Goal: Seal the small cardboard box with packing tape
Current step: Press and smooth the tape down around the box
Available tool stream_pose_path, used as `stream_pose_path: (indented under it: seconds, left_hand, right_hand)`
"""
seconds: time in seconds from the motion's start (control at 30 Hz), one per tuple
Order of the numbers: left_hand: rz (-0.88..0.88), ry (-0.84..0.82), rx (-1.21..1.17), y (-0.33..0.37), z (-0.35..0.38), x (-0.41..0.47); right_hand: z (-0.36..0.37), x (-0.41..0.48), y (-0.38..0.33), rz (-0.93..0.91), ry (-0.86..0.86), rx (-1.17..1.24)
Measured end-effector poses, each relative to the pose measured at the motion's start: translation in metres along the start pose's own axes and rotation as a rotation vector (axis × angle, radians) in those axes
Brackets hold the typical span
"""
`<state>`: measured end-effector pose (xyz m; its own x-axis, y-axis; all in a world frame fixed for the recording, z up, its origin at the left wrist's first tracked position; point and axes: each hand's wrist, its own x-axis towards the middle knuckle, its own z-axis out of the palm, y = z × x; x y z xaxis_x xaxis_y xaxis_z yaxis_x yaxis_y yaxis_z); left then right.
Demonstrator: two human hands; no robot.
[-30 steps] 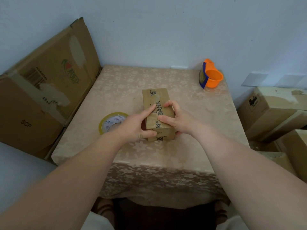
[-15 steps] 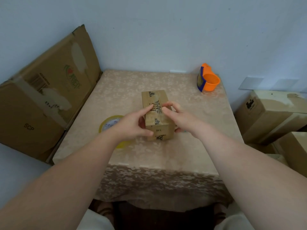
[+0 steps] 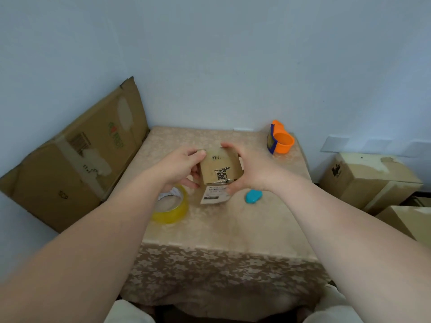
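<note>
The small cardboard box (image 3: 220, 166) is lifted off the table and tipped so one printed face points at me. My left hand (image 3: 180, 166) grips its left side and my right hand (image 3: 250, 170) grips its right side. A white shipping label (image 3: 214, 194) hangs from the box's lower edge. The yellow roll of packing tape (image 3: 172, 207) lies flat on the table just below my left wrist.
A small teal object (image 3: 253, 196) lies on the beige tablecloth (image 3: 233, 222) right of the label. An orange tape dispenser (image 3: 281, 140) stands at the table's back right. A flattened carton (image 3: 77, 155) leans at the left. Stacked boxes (image 3: 366, 178) stand at the right.
Both hands have raised the box from the table and tipped it up, showing a different face and the hanging label. The teal object has come into view. The camera tilted upward.
</note>
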<state>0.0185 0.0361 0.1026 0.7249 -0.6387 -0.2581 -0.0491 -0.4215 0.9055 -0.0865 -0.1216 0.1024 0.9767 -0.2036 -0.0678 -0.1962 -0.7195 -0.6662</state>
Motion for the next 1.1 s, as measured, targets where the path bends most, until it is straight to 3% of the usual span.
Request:
stream_pose_path:
  seconds: [0.1,0.23,0.47,0.67,0.87,1.1]
  left_hand:
    - [-0.023,-0.012,0.024,-0.002,0.006,-0.006]
    - [0.235,0.086,0.439,-0.011,0.005,-0.005]
    - [0.381,-0.066,0.760,-0.025,0.002,-0.003]
    - [0.411,0.013,0.878,-0.031,0.003,-0.005]
    - [0.468,0.123,0.833,-0.042,0.008,-0.010]
    - [0.525,0.132,0.807,-0.041,0.010,-0.020]
  right_hand:
    - [0.003,-0.006,0.000,0.036,0.010,-0.097]
    - [0.009,-0.008,0.003,0.059,0.002,-0.039]
    - [0.012,-0.008,0.006,0.039,-0.049,0.035]
    - [0.019,-0.003,0.013,0.049,-0.045,0.064]
    - [0.023,0.004,0.015,0.048,-0.023,0.047]
    - [0.023,0.004,0.015,0.057,-0.029,0.064]
